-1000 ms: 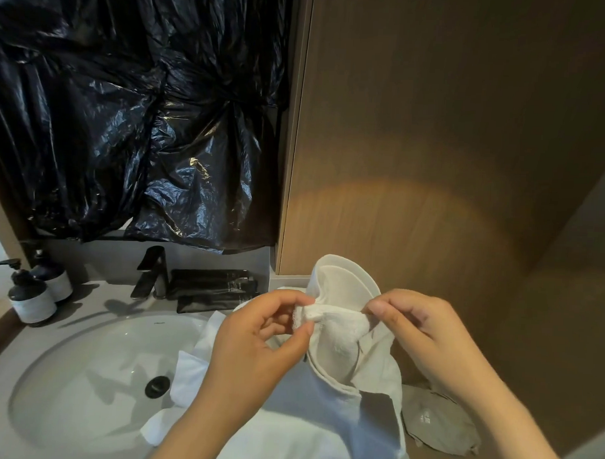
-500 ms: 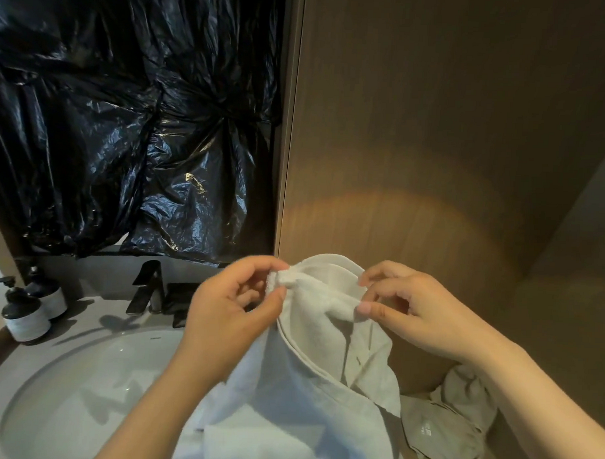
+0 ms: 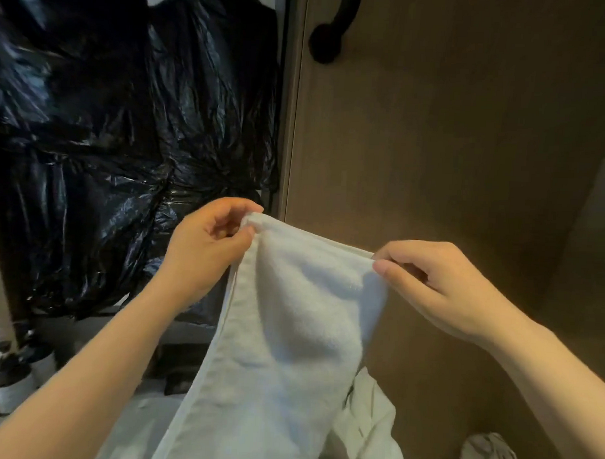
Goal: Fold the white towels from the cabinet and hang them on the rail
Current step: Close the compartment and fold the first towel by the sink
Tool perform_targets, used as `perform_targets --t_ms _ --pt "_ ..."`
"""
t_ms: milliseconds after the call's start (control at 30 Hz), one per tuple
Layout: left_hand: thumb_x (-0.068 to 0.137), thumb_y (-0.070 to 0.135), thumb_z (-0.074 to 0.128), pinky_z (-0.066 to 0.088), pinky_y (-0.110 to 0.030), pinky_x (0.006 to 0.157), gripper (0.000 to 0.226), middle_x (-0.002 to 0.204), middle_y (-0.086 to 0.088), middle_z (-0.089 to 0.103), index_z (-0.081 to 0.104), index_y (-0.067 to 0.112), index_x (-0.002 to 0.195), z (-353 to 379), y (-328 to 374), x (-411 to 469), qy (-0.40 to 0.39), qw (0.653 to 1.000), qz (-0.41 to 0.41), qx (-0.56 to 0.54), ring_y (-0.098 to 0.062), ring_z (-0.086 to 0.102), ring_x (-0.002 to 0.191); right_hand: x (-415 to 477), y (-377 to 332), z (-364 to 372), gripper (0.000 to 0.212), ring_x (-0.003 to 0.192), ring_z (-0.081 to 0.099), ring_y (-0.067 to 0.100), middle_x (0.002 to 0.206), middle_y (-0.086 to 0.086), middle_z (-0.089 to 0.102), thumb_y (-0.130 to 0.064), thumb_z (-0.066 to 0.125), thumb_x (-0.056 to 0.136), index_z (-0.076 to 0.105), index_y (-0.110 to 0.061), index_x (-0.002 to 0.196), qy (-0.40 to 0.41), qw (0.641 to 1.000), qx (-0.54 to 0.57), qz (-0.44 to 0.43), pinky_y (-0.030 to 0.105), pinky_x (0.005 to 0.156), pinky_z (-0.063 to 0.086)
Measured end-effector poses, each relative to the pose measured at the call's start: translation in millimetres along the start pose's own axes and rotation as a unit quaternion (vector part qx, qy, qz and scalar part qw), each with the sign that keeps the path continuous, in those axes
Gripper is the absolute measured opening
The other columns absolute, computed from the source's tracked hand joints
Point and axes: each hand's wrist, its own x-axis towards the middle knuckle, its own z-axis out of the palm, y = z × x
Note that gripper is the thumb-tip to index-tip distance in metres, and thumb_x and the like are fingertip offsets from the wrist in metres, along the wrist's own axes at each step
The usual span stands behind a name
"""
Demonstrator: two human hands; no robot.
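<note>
Crumpled black plastic sheeting [image 3: 108, 154] covers the wall on the left. Below it, at the bottom-left edge, two blurred pump bottles [image 3: 11, 384] stand side by side. The left hand [image 3: 208, 246] is raised in front of the sheeting, its thumb and curled fingers pinching the upper left corner of a white towel [image 3: 290, 332]. The towel's top hem is stretched between both hands and slopes slightly down to the right, while the rest hangs toward the bottom of the view. High above it, a black bar [image 3: 330, 34] is fixed near the left edge of a brown wooden panel [image 3: 469, 132]. More white cloth [image 3: 373, 431] lies bunched behind the hanging towel's lower right side. The right hand [image 3: 439, 285] pinches the upper right corner between thumb and forefinger. A grey crumpled bundle [image 3: 488, 455] sits at the bottom right.
</note>
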Motion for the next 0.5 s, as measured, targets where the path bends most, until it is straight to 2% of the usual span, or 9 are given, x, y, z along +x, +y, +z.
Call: perform_targets --t_ms 100,200,267,400,500 --pt "0.09 0.006 0.063 0.05 -0.013 0.069 0.028 0.09 0.014 0.07 0.069 0.032 0.101 0 3 -3 -0.007 1.0 0.0 -0.016 -0.001 0.062 0.076 -3 0 -6 0.027 0.086 0.064 0.004 0.087 -0.022 0.063 -0.05 0.051 0.091 0.073 -0.034 0.088 -0.002 1.0 -0.006 -0.003 0.019 0.067 0.056" --pt "0.089 0.007 0.064 0.052 -0.015 0.071 0.027 0.093 0.012 0.07 0.069 0.031 0.101 6 -4 -22 -0.006 1.0 -0.008 0.001 -0.003 0.063 0.078 -23 3 5 0.007 0.085 0.062 0.002 0.086 -0.024 0.061 -0.041 0.066 0.087 0.073 -0.039 0.087 -0.033 0.999 -0.029 0.008 0.012 0.06 0.051" --pt "0.089 0.008 0.065 0.051 -0.014 0.071 0.029 0.093 0.014 0.07 0.069 0.034 0.1 11 -12 -37 -0.006 1.0 -0.017 0.016 -0.003 0.063 0.078 -43 4 18 0.003 0.088 0.06 -0.001 0.086 -0.026 0.06 -0.04 0.068 0.086 0.07 -0.042 0.088 -0.06 0.998 -0.028 0.016 0.008 0.06 0.047" --pt "0.087 0.009 0.065 0.048 -0.01 0.071 0.032 0.093 0.019 0.069 0.068 0.039 0.099 19 -25 -63 -0.021 0.998 -0.039 0.049 0.0 0.063 0.078 -76 4 47 0.008 0.093 0.054 -0.003 0.091 -0.027 0.054 -0.048 0.065 0.086 0.071 -0.042 0.088 -0.094 0.994 -0.019 0.053 0.007 0.065 0.047" --pt "0.088 0.009 0.065 0.047 -0.007 0.071 0.032 0.095 0.02 0.069 0.068 0.039 0.1 23 -29 -77 -0.038 0.997 -0.049 0.056 0.003 0.064 0.08 -92 1 62 0.024 0.095 0.051 -0.005 0.092 -0.027 0.051 -0.055 0.057 0.087 0.074 -0.037 0.089 -0.105 0.992 -0.007 0.072 0.01 0.065 0.047"
